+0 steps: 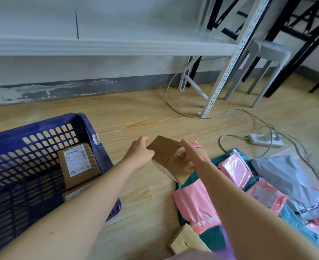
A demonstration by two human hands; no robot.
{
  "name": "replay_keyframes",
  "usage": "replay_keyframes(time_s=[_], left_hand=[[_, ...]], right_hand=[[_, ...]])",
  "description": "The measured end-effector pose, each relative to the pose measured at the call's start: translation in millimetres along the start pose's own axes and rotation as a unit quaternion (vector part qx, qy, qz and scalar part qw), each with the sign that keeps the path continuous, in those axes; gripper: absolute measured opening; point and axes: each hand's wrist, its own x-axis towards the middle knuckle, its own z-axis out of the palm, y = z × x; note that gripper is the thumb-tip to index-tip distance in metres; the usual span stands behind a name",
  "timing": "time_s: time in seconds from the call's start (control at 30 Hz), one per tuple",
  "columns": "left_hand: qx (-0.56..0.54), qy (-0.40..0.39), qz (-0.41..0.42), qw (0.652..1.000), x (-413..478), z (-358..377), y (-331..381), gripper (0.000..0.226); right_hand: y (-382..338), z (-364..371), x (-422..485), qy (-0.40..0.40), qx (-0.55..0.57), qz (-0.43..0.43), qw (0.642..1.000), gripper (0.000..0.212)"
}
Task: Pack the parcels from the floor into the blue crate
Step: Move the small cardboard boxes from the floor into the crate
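Both hands' grip [142, 153] [194, 156] (either side) round brown parcel [169, 156], beside crate [98, 147]

A deep blue crate [91, 132] with a grid of small square holes in its walls. Inside it, a plain brown cardboard box [80, 166] bearing a white label with black print. A brown cardboard parcel [166, 152], unmarked. Glossy pink mailer bags [235, 169] lie over teal ones [213, 239], beside a pale grey bag [286, 175]. The floor [136, 113] is light wood grain. The wall [98, 19] is white with a scuffed grey skirting band.
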Motion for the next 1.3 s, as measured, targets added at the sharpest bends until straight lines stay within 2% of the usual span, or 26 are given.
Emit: replay_keyframes(time_s=[0.2, 0.33, 0.57, 0.73, 0.93, 1.07, 1.2, 1.3], left_hand=[[-0.048, 0.086, -0.012, 0.995, -35, -37, -5, 0.062], [-0.069, 0.125, -0.047, 0.989, -50, -60, -18, 0.062], [-0.127, 0.160, -0.113, 0.972, -62, -100, -50, 0.053], [-0.175, 0.169, -0.155, 0.957, -64, -116, -64, 0.044], [-0.289, 0.185, -0.183, 0.921, -69, -133, -83, 0.040], [-0.354, 0.217, -0.177, 0.892, -71, -146, -92, 0.039], [-0.382, 0.256, -0.169, 0.872, -71, -156, -100, 0.029], [-0.384, 0.285, -0.162, 0.863, -72, -161, -105, 0.014]], right_hand=[[-36, 7, -49, -0.011, 0.038, 0.016, 0.999, 0.042], [-49, 28, -72, -0.040, 0.085, 0.015, 0.995, 0.041], [-49, 73, -93, -0.129, 0.199, 0.067, 0.969, 0.043], [-51, 99, -91, -0.176, 0.192, 0.085, 0.962, 0.036], [-53, 126, -87, -0.217, 0.195, 0.105, 0.951, 0.036], [-53, 143, -81, -0.202, 0.162, 0.088, 0.962, 0.027], [-54, 166, -82, -0.175, 0.178, 0.053, 0.967, 0.031], [-58, 179, -88, -0.201, 0.200, 0.021, 0.959, 0.033]])
